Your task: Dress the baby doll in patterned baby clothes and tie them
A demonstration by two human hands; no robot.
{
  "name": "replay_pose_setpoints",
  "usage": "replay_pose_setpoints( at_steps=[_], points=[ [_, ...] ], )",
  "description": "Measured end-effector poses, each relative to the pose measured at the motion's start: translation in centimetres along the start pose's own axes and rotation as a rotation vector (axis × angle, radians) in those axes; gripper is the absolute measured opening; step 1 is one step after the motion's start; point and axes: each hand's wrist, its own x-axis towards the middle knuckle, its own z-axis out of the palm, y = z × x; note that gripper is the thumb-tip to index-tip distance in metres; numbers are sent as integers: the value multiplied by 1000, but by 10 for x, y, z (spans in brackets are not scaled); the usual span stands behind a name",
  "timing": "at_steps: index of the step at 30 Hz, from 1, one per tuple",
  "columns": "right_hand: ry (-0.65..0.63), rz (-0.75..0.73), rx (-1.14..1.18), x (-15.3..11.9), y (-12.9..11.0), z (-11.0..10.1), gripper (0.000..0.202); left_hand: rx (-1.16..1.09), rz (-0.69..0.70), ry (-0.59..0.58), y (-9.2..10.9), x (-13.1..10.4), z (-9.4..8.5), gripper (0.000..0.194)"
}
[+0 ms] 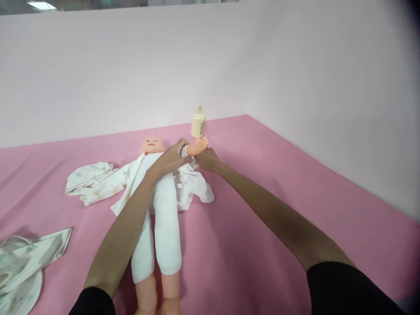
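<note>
A baby doll (166, 201) with a white cloth body lies on its back, its head away from me. My left hand (172, 157) is wrapped round the doll's arm near the wrist, the bare doll hand (199, 145) sticking out beyond it. Just below that doll hand, my right hand (208, 159) has its fingers bent at a white cloth; its fingertips are partly hidden. A white garment (193, 186) with a printed sleeve (108, 186) is spread under the doll and out to both sides.
A pale yellow pump bottle (198, 124) stands behind the doll's hand, near the white wall (131, 74). Printed cloth items (26, 267) lie at the lower left on the pink surface (236, 245). Another white wall (344, 109) rises on the right.
</note>
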Motion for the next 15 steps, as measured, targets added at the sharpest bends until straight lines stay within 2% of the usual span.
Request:
replay_pose_setpoints(
  at_steps=[4,7,10,11,12,15],
  points=[
    [112,-48,-86,12,4,0,32,16,7,3,1,1,1,33],
    [288,66,-31,9,-2,-1,32,25,4,15,2,0,0,33],
    [448,143,91,-9,-21,-1,31,23,11,30,2,-1,-1,33],
    [441,142,170,-16,-29,0,30,17,11,22,2,-1,-1,33],
    [361,114,265,-23,-38,0,28,13,10,9,1,-1,0,34],
    [-6,57,443,-35,-62,1,29,22,17,-14,0,1,2,40]
  ],
)
